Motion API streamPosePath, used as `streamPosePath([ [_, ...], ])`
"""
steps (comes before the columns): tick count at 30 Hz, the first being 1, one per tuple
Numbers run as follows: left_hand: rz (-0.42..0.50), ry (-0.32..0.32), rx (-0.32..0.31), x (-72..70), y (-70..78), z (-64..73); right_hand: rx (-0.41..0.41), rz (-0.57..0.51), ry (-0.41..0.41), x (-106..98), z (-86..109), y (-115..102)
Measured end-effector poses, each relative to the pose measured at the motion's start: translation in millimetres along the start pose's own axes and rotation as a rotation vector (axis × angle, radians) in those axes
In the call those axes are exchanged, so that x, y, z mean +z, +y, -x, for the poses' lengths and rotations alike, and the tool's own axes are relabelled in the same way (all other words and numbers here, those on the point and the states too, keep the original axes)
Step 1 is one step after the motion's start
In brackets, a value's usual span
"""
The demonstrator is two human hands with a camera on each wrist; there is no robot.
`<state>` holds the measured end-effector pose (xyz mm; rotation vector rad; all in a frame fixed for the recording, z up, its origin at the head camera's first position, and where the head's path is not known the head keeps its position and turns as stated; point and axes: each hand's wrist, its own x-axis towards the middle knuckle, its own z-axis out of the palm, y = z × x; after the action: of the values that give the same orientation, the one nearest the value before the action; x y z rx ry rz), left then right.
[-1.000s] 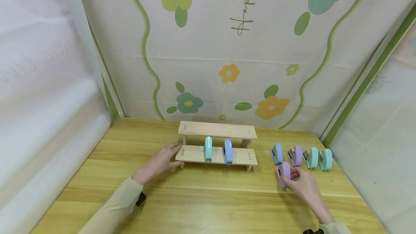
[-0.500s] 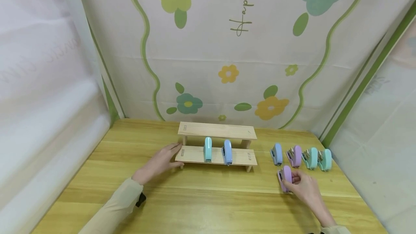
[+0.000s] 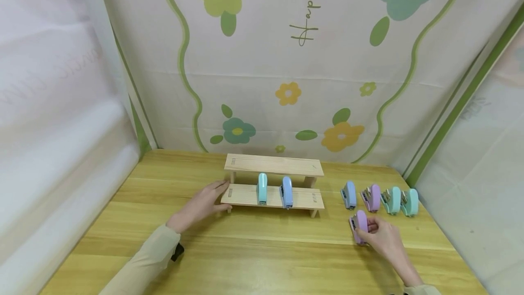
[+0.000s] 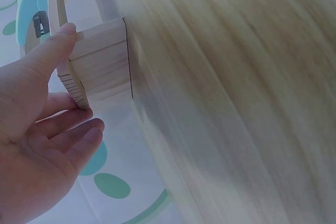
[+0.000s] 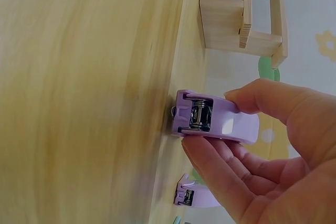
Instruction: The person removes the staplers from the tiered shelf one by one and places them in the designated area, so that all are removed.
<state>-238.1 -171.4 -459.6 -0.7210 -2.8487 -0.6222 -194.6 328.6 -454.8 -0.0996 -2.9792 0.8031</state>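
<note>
"Purple, round-topped stapler [image 3: 358, 225] with a plastic look: where is it?"

"Between four and five o'clock in the head view, low at the counter [image 3: 266, 258]. The right hand [image 3: 384, 236] pinches it, thumb on one flank, fingers on the other. Whether its base touches down, I can't quite tell."

"How would it handle?"

"Fairly light and rigid, I'd judge, perhaps slippery on the glossy cover. Best held across the flanks, clear of the exposed metal parts [image 5: 200, 115]."

"And the left hand [image 3: 201, 205]?"

"Between seven and eight, gripping one end of the pale wooden two-tier shelf [image 3: 274, 164], which carries a teal stapler [image 3: 262, 188] and a blue stapler [image 3: 287, 192]."
</note>
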Motion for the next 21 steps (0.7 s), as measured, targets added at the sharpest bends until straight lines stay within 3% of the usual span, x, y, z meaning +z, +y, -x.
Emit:
streamPosePath([
  [21,0.0,0.008,0.003,-0.4,0.0,0.3,0.001,0.015,-0.03,-0.8,-4.1,4.4],
])
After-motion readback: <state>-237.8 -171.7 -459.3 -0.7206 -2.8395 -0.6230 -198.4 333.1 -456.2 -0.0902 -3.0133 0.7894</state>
